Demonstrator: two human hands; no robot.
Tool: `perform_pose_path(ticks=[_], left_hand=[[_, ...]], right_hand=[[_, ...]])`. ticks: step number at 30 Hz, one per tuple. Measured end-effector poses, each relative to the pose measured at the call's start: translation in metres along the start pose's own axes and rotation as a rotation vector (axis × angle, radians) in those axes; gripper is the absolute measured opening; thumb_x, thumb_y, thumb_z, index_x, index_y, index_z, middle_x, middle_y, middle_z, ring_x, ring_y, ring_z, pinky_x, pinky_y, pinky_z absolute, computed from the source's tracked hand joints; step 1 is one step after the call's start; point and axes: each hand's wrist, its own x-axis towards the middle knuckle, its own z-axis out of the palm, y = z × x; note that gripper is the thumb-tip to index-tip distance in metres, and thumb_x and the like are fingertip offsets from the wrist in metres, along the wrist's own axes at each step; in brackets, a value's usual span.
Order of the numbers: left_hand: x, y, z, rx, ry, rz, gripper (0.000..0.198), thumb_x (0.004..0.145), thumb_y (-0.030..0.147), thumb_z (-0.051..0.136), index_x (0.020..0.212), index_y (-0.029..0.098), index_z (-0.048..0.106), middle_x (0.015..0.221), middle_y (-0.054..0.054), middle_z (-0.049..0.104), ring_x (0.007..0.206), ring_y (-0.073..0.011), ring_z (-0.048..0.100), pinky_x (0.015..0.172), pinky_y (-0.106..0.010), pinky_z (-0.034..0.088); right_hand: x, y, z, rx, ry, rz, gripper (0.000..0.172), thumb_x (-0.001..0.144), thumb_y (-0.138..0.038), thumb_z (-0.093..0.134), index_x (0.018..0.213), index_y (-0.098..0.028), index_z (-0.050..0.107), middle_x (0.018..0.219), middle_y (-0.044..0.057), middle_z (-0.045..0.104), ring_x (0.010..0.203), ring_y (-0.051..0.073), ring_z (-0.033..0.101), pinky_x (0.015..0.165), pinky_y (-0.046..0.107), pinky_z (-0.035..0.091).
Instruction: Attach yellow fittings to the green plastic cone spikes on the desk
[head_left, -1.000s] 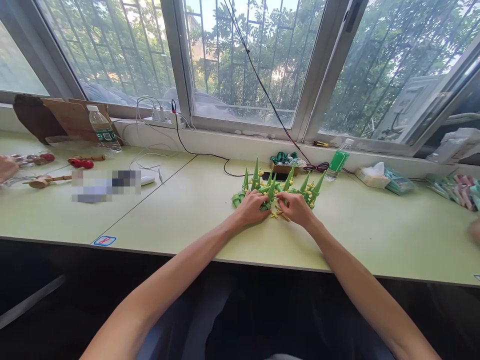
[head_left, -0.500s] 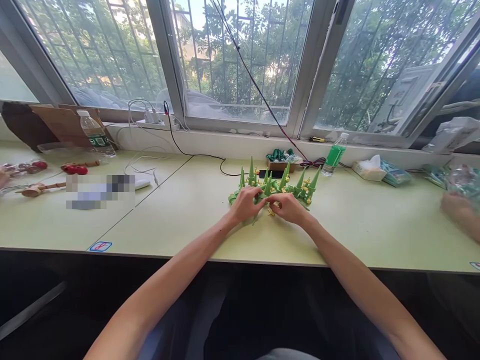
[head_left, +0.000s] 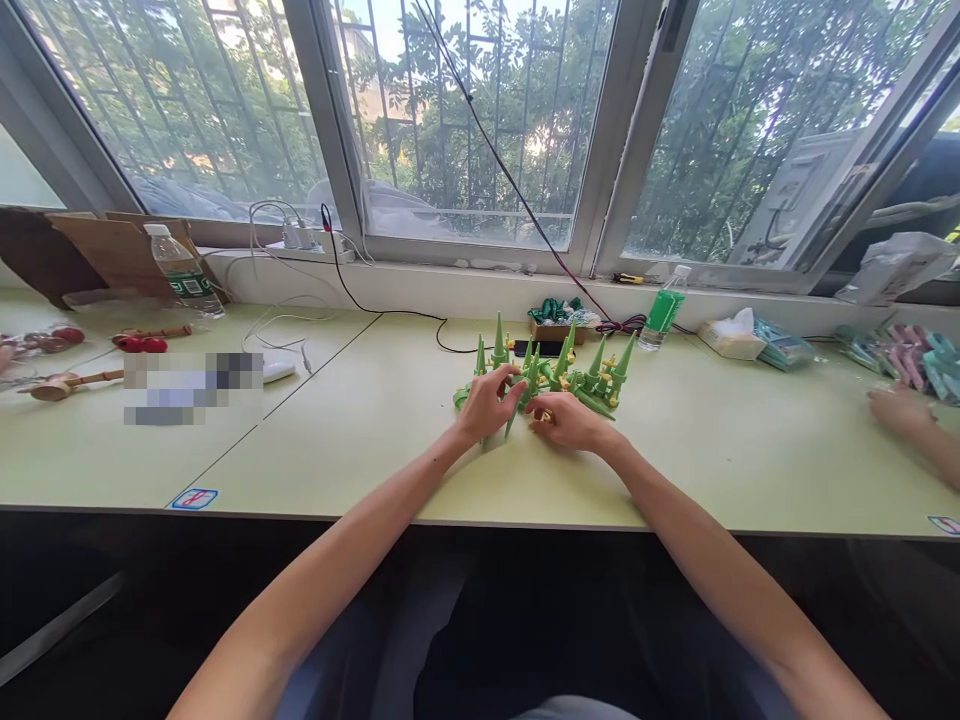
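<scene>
Several green cone-shaped spikes with small yellow parts stand in a cluster on the pale green table. My left hand is closed at the cluster's front left, its fingers round a green spiked piece. Thin green tips show below that hand. Close beside it, my right hand has its fingers curled and pressed together at the base of the same piece. Whatever lies between the right fingertips is too small and covered to make out.
Behind the cluster are a phone, a small box and a bottle. A tissue pack sits right of them. Another person's hand is at far right near pink and teal bundles. Wooden toys lie left.
My left hand has turned a green piece, so thin tips now point down below it. My right hand has shifted slightly. Pink and teal bundles now show by the other person's hand.
</scene>
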Motion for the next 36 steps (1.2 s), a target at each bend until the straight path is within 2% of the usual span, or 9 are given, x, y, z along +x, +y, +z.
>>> perform_pose_path(ticks=[5, 9, 12, 16, 22, 29, 36], left_hand=[[0.002, -0.002, 0.0, -0.185, -0.038, -0.102, 0.023, 0.091, 0.04, 0.05, 0.099, 0.02, 0.059, 0.071, 0.002, 0.061, 0.057, -0.0098, 0.05, 0.055, -0.021, 0.04], [0.003, -0.007, 0.002, -0.264, -0.046, -0.143, 0.024, 0.089, 0.042, 0.052, 0.096, 0.02, 0.058, 0.079, -0.001, 0.063, 0.06, -0.0101, 0.053, 0.057, -0.021, 0.043], [0.004, -0.01, 0.003, -0.267, -0.041, -0.164, 0.026, 0.088, 0.045, 0.054, 0.092, 0.019, 0.057, 0.08, 0.0, 0.061, 0.057, -0.0088, 0.052, 0.055, -0.021, 0.043], [0.004, -0.009, 0.002, -0.247, -0.064, -0.179, 0.028, 0.087, 0.046, 0.055, 0.084, 0.019, 0.055, 0.069, 0.002, 0.057, 0.054, -0.0087, 0.049, 0.052, -0.021, 0.041], [0.004, -0.003, -0.001, -0.261, -0.121, -0.173, 0.029, 0.087, 0.046, 0.055, 0.08, 0.019, 0.054, 0.06, 0.004, 0.051, 0.053, -0.0098, 0.048, 0.05, -0.021, 0.039], [0.005, -0.004, -0.001, -0.206, -0.136, -0.16, 0.032, 0.086, 0.049, 0.054, 0.079, 0.018, 0.058, 0.06, 0.003, 0.053, 0.053, -0.0105, 0.048, 0.05, -0.022, 0.038], [0.005, -0.004, -0.001, -0.189, -0.125, -0.146, 0.036, 0.086, 0.052, 0.054, 0.078, 0.017, 0.059, 0.065, 0.001, 0.053, 0.056, -0.0105, 0.047, 0.051, -0.022, 0.037]], right_hand=[[0.003, -0.003, 0.004, 0.011, 0.029, 0.009, 0.015, 0.08, -0.009, 0.063, 0.092, -0.017, 0.068, 0.082, 0.003, 0.066, 0.071, 0.014, 0.057, 0.067, 0.025, 0.043], [0.005, -0.005, 0.007, 0.058, 0.088, 0.011, 0.009, 0.084, -0.011, 0.06, 0.09, -0.017, 0.064, 0.081, 0.003, 0.063, 0.071, 0.014, 0.056, 0.067, 0.026, 0.043], [0.006, -0.007, 0.007, 0.1, 0.182, 0.016, 0.005, 0.085, -0.014, 0.06, 0.088, -0.017, 0.061, 0.081, 0.003, 0.062, 0.073, 0.015, 0.056, 0.068, 0.026, 0.044], [0.007, -0.009, 0.006, 0.157, 0.293, 0.01, 0.005, 0.087, -0.016, 0.056, 0.09, -0.018, 0.059, 0.085, 0.004, 0.062, 0.077, 0.016, 0.058, 0.071, 0.028, 0.046], [0.008, -0.011, 0.009, 0.23, 0.337, 0.033, 0.007, 0.09, -0.022, 0.054, 0.094, -0.019, 0.059, 0.083, 0.004, 0.062, 0.074, 0.017, 0.058, 0.066, 0.028, 0.047], [0.009, -0.009, 0.01, 0.329, 0.404, 0.072, 0.011, 0.089, -0.03, 0.057, 0.092, -0.02, 0.06, 0.083, 0.004, 0.063, 0.073, 0.017, 0.061, 0.061, 0.028, 0.051], [0.009, -0.01, 0.01, 0.348, 0.425, 0.051, 0.012, 0.089, -0.027, 0.057, 0.098, -0.02, 0.059, 0.09, 0.006, 0.068, 0.083, 0.018, 0.066, 0.073, 0.031, 0.055]])
